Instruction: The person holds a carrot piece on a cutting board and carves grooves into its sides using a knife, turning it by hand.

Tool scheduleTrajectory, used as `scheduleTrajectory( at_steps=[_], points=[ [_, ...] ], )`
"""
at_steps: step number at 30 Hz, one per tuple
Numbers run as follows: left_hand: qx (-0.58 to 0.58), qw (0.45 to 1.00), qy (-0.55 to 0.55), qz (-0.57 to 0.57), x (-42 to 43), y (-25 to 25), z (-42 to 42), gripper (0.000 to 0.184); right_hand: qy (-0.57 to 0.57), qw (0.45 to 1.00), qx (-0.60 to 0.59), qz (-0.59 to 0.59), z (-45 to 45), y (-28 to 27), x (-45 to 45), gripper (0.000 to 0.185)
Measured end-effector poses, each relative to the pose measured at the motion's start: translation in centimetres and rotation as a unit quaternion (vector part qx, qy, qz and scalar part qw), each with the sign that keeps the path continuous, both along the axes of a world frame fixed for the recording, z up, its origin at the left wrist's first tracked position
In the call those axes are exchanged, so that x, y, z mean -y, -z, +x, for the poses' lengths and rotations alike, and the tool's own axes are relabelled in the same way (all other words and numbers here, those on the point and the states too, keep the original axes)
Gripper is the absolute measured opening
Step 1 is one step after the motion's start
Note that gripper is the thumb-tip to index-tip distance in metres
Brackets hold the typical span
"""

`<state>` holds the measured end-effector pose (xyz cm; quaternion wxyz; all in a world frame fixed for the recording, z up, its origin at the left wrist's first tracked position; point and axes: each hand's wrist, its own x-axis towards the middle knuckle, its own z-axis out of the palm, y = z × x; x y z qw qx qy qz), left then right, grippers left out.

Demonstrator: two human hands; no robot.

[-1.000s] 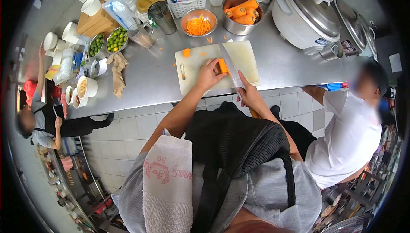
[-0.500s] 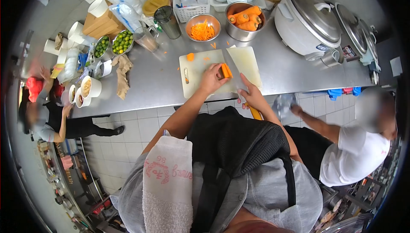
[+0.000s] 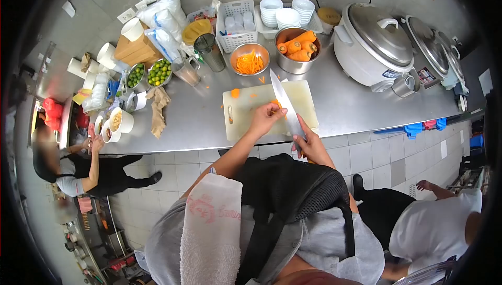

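Note:
My right hand (image 3: 310, 145) is wrapped round the handle of a kitchen knife (image 3: 283, 94). The broad blade slants away from me over the white cutting board (image 3: 241, 129), its flat side showing. My left hand (image 3: 264, 120) pinches a carrot piece (image 3: 276, 103) beside the blade, fingertips close to the steel; most of the piece is hidden. Toward the board's far left lies a small carrot chunk (image 3: 235, 93). Just behind the board stand a metal bowl of carrot strips (image 3: 249, 63) and a steel pot (image 3: 296, 67) of whole peeled carrots (image 3: 299, 55).
Large rice cooker (image 3: 366, 49) at right; white bowls (image 3: 288, 18) and a basket (image 3: 236, 40) behind. Bowls of green citrus (image 3: 159, 72), brown paper (image 3: 159, 112) and tubs (image 3: 121, 122) occupy the left. One person (image 3: 73, 167) works at far left, another (image 3: 434, 227) stands behind right.
The knife has turned, showing its blade flat beside the left fingers. The carrot piece is now mostly hidden. The person at right has moved back from the counter; the left one's hands are at the tubs.

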<state>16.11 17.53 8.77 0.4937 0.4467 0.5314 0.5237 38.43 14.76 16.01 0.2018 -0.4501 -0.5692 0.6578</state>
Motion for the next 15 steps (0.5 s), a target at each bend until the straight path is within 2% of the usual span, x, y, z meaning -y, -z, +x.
scheduleTrajectory(
  at_steps=[1,3,5,7,9,10,11,13,14,15],
  points=[
    [-0.005,1.0,0.001,0.004,0.0,-0.4,-0.2,0.028,0.002,1.0,-0.012,0.008,-0.1,0.0,0.1,0.071],
    [0.013,0.994,0.051,-0.095,0.2,-1.2,-0.8,0.033,-0.002,1.0,0.008,0.001,0.7,-0.2,0.3,0.072],
    [-0.001,0.992,0.07,-0.101,-0.5,-0.3,-2.3,0.032,0.043,0.999,-0.024,0.017,1.2,0.8,0.7,0.072],
    [-0.142,0.988,0.018,-0.061,-2.1,0.0,-4.5,0.028,0.066,0.998,-0.017,0.01,2.1,1.1,0.7,0.072],
    [-0.16,0.982,-0.081,0.059,-5.6,0.2,-7.3,0.024,0.114,0.993,-0.005,-0.001,3.2,1.9,1.0,0.072],
    [-0.217,0.962,-0.103,0.127,-7.0,-2.5,-8.3,0.022,0.117,0.993,0.016,0.0,3.6,1.6,1.1,0.072],
    [-0.324,0.936,-0.084,0.106,-9.7,-2.7,-11.0,0.022,0.115,0.992,0.047,0.015,3.9,2.1,1.2,0.072],
    [-0.536,0.807,-0.084,0.234,-12.9,-3.3,-13.4,0.032,0.117,0.99,0.072,0.043,4.3,3.8,1.4,0.072],
    [-0.534,0.81,-0.077,0.23,-13.0,-3.2,-13.8,0.032,0.124,0.987,0.09,0.056,4.2,4.7,1.7,0.072],
    [-0.584,0.79,-0.082,0.167,-13.0,-3.6,-13.8,0.038,0.129,0.986,0.094,0.05,4.1,4.8,2.5,0.072]
  ],
)
